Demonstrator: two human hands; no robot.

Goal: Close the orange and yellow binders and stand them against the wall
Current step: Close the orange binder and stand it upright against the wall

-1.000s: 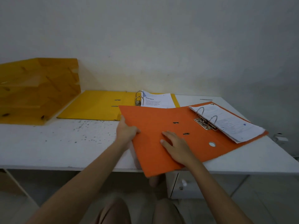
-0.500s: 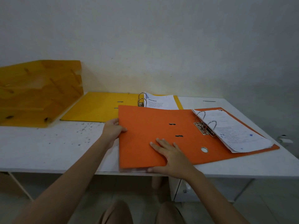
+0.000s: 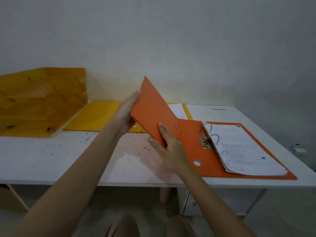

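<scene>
The orange binder [image 3: 189, 144] lies on the white table, its back cover flat with a stack of papers [image 3: 242, 149] on its metal rings [image 3: 211, 137]. Its front cover [image 3: 152, 108] is lifted, tilted up at an angle. My left hand [image 3: 125, 113] presses flat against the cover's outer left side. My right hand [image 3: 168, 146] grips the cover's near edge, thumb underneath. Behind it the yellow binder [image 3: 95, 117] lies open flat near the wall, with a white sheet [image 3: 177, 110] showing; its rings are hidden by the orange cover.
A yellow translucent tray rack [image 3: 39, 101] stands at the back left against the wall [image 3: 171, 48]. The white table [image 3: 51, 158] is speckled with dark spots. A small white object [image 3: 298, 148] sits past the table's right edge. My knees show below.
The orange front cover lay flat on the table before; both hands have now swung it up toward the rings. The binder sits further right and squarer to the table edge.
</scene>
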